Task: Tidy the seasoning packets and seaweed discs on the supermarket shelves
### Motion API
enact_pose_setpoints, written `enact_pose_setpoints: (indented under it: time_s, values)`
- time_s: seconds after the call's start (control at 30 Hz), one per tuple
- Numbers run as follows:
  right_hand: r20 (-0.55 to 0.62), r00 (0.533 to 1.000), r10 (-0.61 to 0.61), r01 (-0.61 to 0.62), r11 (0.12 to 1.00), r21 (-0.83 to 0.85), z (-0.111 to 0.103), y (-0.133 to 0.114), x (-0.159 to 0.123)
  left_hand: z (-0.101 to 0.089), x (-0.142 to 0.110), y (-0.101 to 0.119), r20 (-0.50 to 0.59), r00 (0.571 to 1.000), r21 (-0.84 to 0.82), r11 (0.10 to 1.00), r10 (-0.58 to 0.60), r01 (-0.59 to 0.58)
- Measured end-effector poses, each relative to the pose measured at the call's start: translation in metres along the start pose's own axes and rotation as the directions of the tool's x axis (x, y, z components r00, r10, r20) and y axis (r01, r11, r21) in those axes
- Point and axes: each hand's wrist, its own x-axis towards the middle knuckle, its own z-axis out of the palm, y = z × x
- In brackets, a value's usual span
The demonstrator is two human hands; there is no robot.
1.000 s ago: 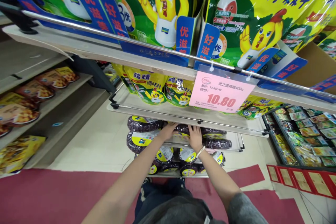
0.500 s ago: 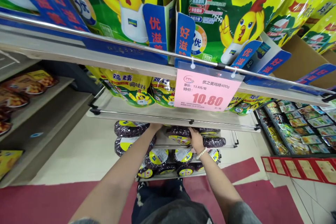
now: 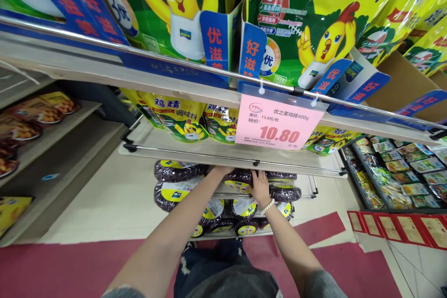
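Several round, flat packs of what looks like dark dried seaweed, in clear wrap with yellow labels, sit on the low tiers below the shelf. My right hand, with a beaded bracelet on its wrist, grips the right edge of one seaweed pack. My left hand reaches in at the same pack's left side, its fingers hidden under the shelf edge. Beside my left forearm is a stack of seaweed packs. Another seaweed pack lies just right of my right hand.
Above, a shelf with a metal rail holds yellow-green chicken seasoning bags. A pink price card hangs from it. A lower shelf edge overhangs the seaweed. Side shelves stand left; a packet display is at right.
My left hand has moved right, from the left stack toward the pack at my right hand. My right hand has shifted slightly, staying at that pack. The view has shifted a little.
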Motion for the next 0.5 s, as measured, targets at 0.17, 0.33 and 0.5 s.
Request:
enact_pose_setpoints:
  time_s: [0.17,0.33,0.5]
  values:
    - [-0.064,0.998,-0.017,0.017,1.000,0.001,0.014,0.005,-0.008,-0.004,-0.026,0.000,0.146,0.989,0.070,0.997,0.008,-0.019]
    - [-0.037,0.992,-0.120,0.123,0.990,0.072,0.023,0.004,0.001,-0.013,-0.048,0.002,0.195,0.981,0.138,0.990,-0.017,-0.011]
    - [0.015,0.998,-0.055,0.055,0.997,0.057,0.015,0.000,0.018,-0.027,-0.076,0.005,0.153,0.988,0.154,0.988,-0.035,0.012]
